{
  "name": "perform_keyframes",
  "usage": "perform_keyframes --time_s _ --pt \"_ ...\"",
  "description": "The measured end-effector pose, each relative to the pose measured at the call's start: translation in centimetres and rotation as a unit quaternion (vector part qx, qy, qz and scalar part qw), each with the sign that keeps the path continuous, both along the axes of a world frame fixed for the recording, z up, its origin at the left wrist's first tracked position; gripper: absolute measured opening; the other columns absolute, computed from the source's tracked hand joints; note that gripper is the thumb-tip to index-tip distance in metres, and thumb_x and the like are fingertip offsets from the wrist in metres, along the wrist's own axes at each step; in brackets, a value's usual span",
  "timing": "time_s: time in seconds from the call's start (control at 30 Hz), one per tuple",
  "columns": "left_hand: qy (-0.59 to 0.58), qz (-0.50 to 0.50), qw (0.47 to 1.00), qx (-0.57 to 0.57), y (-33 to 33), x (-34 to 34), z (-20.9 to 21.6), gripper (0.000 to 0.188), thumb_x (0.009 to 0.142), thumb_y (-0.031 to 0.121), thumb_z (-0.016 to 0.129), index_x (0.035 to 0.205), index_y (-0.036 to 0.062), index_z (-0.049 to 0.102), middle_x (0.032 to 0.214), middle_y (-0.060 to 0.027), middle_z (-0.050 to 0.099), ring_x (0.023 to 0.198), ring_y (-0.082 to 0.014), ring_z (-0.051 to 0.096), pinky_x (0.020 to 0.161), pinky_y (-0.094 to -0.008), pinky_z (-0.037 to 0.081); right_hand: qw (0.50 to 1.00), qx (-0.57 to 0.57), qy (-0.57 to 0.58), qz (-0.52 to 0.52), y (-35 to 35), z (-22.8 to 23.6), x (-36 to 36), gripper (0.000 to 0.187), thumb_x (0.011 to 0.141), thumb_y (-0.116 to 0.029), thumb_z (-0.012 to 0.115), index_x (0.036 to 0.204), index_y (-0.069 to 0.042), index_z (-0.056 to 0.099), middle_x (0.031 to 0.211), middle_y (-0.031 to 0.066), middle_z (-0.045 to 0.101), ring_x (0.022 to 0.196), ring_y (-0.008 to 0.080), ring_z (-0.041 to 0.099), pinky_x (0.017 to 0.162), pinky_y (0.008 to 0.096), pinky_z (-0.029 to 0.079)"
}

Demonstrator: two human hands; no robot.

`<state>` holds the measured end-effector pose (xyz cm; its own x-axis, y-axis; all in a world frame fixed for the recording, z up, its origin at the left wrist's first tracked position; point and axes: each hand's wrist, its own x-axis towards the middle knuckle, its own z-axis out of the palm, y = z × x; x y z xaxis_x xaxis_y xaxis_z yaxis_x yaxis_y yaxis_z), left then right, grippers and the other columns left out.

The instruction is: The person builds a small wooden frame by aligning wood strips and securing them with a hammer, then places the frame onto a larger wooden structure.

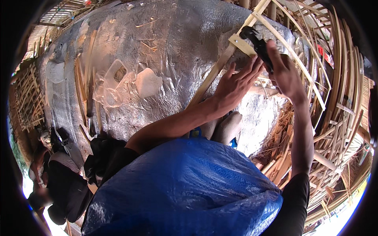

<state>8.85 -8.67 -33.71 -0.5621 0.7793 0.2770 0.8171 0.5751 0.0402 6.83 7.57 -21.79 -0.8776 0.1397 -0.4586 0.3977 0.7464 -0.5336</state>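
My right hand (284, 70) is closed around the dark handle of a black hammer (258, 45). The hammer's head is over a short pale wooden strip (243, 45), close to a small round spot, perhaps a nail head. This strip crosses a longer bamboo strip (212, 80) that runs down toward my knees. With fingers stretched out, my left hand (238, 82) rests by the strips, its fingertips near the lower end of the short one. Another thin pale strip (289, 51) slants past my right hand. My left palm's underside is hidden.
A silvery foil sheet (177, 43) covers the ground, with clear plastic pieces (112, 90) and several thin sticks (84, 78) on it. Bundled bamboo strips (346, 70) and wood shavings (281, 137) lie at right. Blue sheeting (181, 185) covers my lap. Another person (65, 181) sits at lower left.
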Motion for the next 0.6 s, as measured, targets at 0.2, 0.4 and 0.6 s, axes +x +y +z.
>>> perform_keyframes --time_s 0.2,0.4,0.6 --pt "-0.017 -0.038 0.989 -0.144 -0.3 -0.2 1.5 0.073 0.084 0.037 0.062 0.150 0.0154 0.040 0.158 -0.0051 0.029 0.144 -0.0236 0.026 0.103 -0.0475 0.041 0.837 0.266 0.361 0.314 0.9 -5.5 0.9 0.043 0.100 -0.010 0.049 0.141 0.003 0.044 0.059 0.0118 0.051 0.046 0.0237 0.049 0.042 0.0390 0.040" --pt "-0.001 -0.018 0.997 -0.078 -0.4 0.0 1.5 0.068 0.082 0.038 0.064 0.143 0.0116 0.049 0.154 -0.0049 0.035 0.144 -0.0225 0.026 0.103 -0.0475 0.040 0.899 0.184 0.369 0.148 -1.3 -3.8 2.6 0.043 0.103 -0.013 0.042 0.144 0.000 0.040 0.069 0.0191 0.053 0.058 0.0293 0.053 0.054 0.0415 0.045" --pt "-0.045 -0.031 0.998 -0.025 -0.4 -0.5 1.4 0.086 0.067 0.032 0.076 0.144 0.0096 0.044 0.151 -0.0033 0.037 0.143 -0.0209 0.027 0.103 -0.0519 0.032 0.999 -0.022 -0.047 -0.009 -1.3 1.7 0.6 0.044 0.107 -0.029 0.032 0.127 0.004 0.052 0.058 0.0190 0.050 0.054 0.0312 0.055 0.058 0.0411 0.047"
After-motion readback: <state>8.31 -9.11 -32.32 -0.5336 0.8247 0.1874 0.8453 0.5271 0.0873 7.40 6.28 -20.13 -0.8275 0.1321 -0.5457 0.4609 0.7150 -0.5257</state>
